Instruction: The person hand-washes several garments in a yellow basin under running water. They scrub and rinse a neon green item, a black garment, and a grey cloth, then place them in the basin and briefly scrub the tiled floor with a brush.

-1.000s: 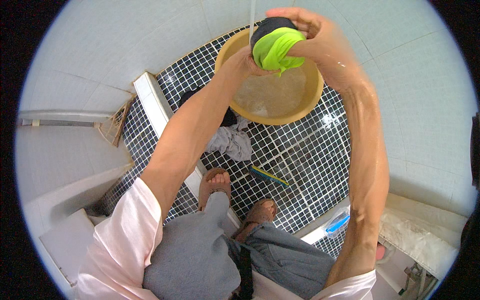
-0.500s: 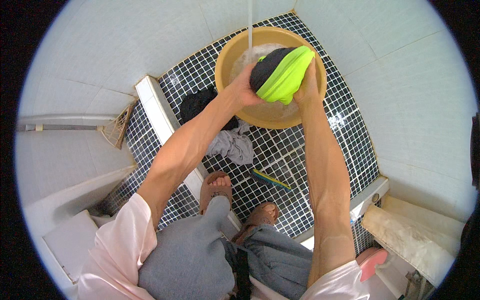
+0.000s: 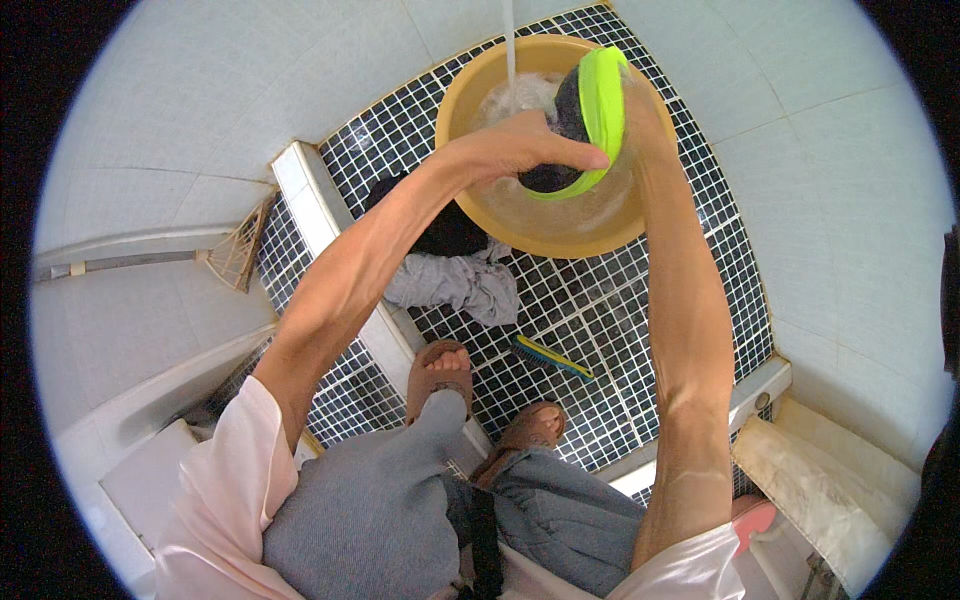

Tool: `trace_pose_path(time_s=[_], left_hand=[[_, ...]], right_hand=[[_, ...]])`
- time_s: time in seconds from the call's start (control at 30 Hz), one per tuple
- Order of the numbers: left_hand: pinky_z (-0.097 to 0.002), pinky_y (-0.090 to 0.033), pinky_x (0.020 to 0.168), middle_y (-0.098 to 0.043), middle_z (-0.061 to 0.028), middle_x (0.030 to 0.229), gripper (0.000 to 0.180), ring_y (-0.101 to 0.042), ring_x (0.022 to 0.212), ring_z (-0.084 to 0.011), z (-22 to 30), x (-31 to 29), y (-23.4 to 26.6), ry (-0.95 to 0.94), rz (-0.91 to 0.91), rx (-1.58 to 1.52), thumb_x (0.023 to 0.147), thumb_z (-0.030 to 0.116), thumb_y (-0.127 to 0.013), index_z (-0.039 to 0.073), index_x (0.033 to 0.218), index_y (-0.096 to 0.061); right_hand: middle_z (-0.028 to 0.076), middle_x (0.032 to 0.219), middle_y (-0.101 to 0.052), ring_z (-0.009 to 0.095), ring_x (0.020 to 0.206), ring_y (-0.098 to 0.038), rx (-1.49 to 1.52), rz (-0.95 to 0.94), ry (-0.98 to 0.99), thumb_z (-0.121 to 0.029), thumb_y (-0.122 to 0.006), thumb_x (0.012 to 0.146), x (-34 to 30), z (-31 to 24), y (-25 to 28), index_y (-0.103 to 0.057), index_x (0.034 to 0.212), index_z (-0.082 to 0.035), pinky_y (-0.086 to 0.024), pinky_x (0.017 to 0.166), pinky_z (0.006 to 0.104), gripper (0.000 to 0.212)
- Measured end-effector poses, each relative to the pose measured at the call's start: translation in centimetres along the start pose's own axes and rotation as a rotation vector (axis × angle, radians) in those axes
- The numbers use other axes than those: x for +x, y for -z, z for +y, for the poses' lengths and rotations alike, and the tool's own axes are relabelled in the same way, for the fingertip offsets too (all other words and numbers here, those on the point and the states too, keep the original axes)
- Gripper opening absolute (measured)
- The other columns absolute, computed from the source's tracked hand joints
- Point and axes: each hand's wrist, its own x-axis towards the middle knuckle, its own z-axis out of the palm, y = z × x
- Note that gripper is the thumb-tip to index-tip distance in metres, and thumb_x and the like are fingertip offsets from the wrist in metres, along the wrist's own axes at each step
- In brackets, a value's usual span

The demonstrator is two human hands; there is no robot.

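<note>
Above the water in a tan plastic basin [image 3: 458, 100] I hold a dark grey fabric piece with a neon-green band [image 3: 603, 100]. Its exact kind I cannot make out. My left hand [image 3: 535, 148] grips its near left side, the thumb laid across the green band. My right hand [image 3: 640, 105] is closed on its right side, with most of the fingers hidden behind it. A stream of water [image 3: 510, 60] falls into the basin just left of the cloth, and the water there is foamy.
Dark wet garments [image 3: 450, 225] and a grey cloth [image 3: 460, 285] lie on the black tiled floor, left of and below the basin. A yellow-green scrub brush [image 3: 553, 357] is near my sandalled feet. A white raised ledge [image 3: 310, 200] runs along the left; pale walls enclose the corner.
The fabric piece has turned more upright, and its green band now stands nearly vertical. Both hands have shifted with it, and my left thumb now shows over the band.
</note>
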Motion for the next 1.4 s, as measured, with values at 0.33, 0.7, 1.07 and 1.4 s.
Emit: trace_pose_path(time_s=[0.33,0.7,1.07,1.4], left_hand=[[-0.04,-0.055,0.087,-0.072,-0.0197,0.105,0.073,-0.07,0.096,-0.0343,-3.1,3.8,-3.5,-0.206,0.295,0.354,0.077,0.052,-0.078,-0.004,0.123,-0.067],[-0.0382,-0.054,0.089,-0.072,-0.0179,0.106,0.046,-0.07,0.097,-0.0273,-8.8,-8.3,9.6,-0.133,0.735,0.624,0.095,0.037,-0.068,-0.002,0.119,-0.068],[-0.0399,-0.051,0.095,-0.067,-0.0227,0.118,0.084,-0.066,0.108,-0.0341,-19.5,-12.9,9.7,0.277,0.585,0.606,0.067,0.022,-0.08,-0.007,0.138,-0.048],[-0.0293,-0.05,0.06,-0.055,0.0047,0.074,0.011,-0.053,0.065,-0.0104,-1.9,-22.7,12.3,-0.143,0.782,-0.471,0.067,0.007,-0.061,0.016,0.073,-0.059]], right_hand=[[0.025,0.091,-0.072,0.036,0.085,-0.072,-0.847,0.338,0.238,-0.028,-0.053,0.1,1.0,3.5,3.5,-0.07,0.1,0.006,-0.054,0.071,0.0466,0.039],[0.029,0.088,-0.071,0.041,0.083,-0.073,-1.406,0.223,0.21,-0.038,-0.071,0.086,-10.8,2.3,24.9,-0.07,0.103,0.005,-0.055,0.073,0.0484,0.046],[0.026,0.082,-0.069,0.039,0.075,-0.068,-1.258,-0.033,0.003,-0.027,-0.065,0.088,-12.6,5.5,27.9,-0.07,0.085,0.004,-0.053,0.073,0.0488,0.032],[0.024,0.122,-0.068,0.028,0.11,-0.068,-0.776,-0.46,0.026,-0.045,-0.065,0.098,-14.0,-7.2,3.2,-0.058,0.141,-0.003,-0.055,0.093,0.0384,0.061]])
